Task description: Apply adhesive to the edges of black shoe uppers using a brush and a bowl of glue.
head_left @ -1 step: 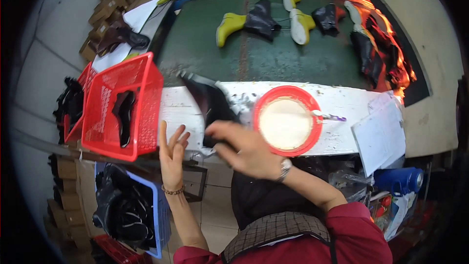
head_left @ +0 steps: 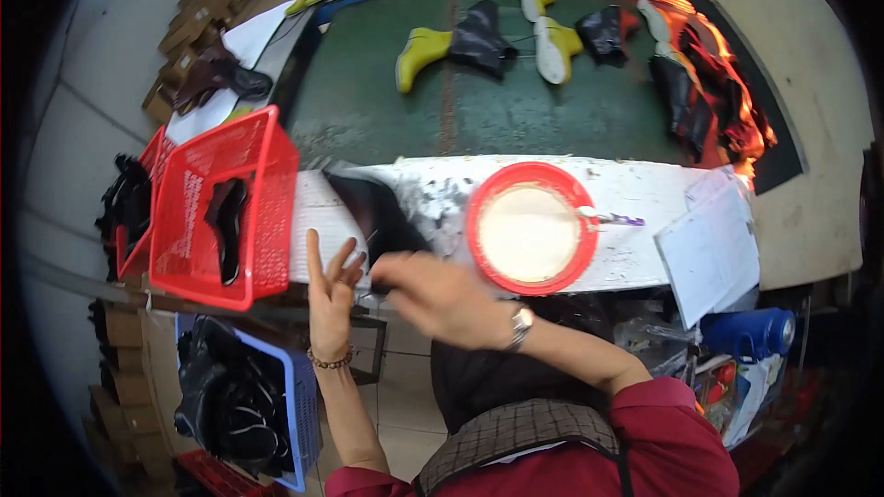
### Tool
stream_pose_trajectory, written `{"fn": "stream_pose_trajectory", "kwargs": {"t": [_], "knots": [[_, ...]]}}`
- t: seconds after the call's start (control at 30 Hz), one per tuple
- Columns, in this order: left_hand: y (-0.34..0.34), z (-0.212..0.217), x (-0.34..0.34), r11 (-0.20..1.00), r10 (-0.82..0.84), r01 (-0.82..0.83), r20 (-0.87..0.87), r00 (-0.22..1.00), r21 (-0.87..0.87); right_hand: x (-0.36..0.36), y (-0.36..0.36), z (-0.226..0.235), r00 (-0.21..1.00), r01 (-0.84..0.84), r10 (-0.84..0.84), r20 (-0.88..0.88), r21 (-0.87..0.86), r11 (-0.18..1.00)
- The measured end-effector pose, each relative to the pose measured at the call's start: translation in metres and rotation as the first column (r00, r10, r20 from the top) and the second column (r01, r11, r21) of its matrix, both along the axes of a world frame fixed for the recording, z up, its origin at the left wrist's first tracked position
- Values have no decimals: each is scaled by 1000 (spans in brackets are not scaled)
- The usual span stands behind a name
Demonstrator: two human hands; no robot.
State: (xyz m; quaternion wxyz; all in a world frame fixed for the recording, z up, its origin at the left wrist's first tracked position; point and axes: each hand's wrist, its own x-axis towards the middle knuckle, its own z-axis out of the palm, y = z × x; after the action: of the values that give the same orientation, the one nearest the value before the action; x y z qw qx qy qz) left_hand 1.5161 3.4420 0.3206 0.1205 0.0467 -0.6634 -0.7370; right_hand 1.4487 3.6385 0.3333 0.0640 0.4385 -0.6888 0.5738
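A black leather boot (head_left: 389, 213), smeared by motion, is on or just above the white board between the red basket and the bowl. My right hand (head_left: 442, 299) is at the boot's near end. Its fingers are bent and blurred, and I cannot tell whether they grip it. My left hand (head_left: 330, 306) is just left of the boot, palm up, with its fingers stretched apart and nothing in them. To the right stands a red bowl (head_left: 582, 262) of cream-coloured paste, with a white and purple brush (head_left: 612, 218) resting over its rim.
A red basket (head_left: 274, 184) at the left holds one dark boot piece (head_left: 228, 230). Beneath it, a blue crate (head_left: 299, 405) is full of black boots. Yellow-and-black boots (head_left: 479, 41) lie on the green belt (head_left: 368, 83), beside an orange glow at right. Papers (head_left: 709, 248) lie at the board's right end.
The boot's far end has come nearer to me and is more blurred. My right hand has shifted slightly left and nearer. The whole view has moved a little.
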Motion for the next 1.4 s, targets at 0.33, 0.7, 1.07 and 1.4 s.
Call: {"fn": "stream_pose_trajectory", "kwargs": {"t": [0.33,0.7,1.07,1.4], "knots": [[35,-13,-28,961,-96,19,269,958,276,28,64,38,939,-87,81,-333,-2,996],[49,41,-33,953,-30,114,288,957,-281,-49,281,-58,795,487,-603,70,519,703],[75,70,-79,818,-232,426,456,859,-387,-66,191,-31,770,637,-381,-511,587,500],[71,75,-97,653,-543,753,644,539,-79,-82,200,39,932,345,-306,-194,218,913]]}}
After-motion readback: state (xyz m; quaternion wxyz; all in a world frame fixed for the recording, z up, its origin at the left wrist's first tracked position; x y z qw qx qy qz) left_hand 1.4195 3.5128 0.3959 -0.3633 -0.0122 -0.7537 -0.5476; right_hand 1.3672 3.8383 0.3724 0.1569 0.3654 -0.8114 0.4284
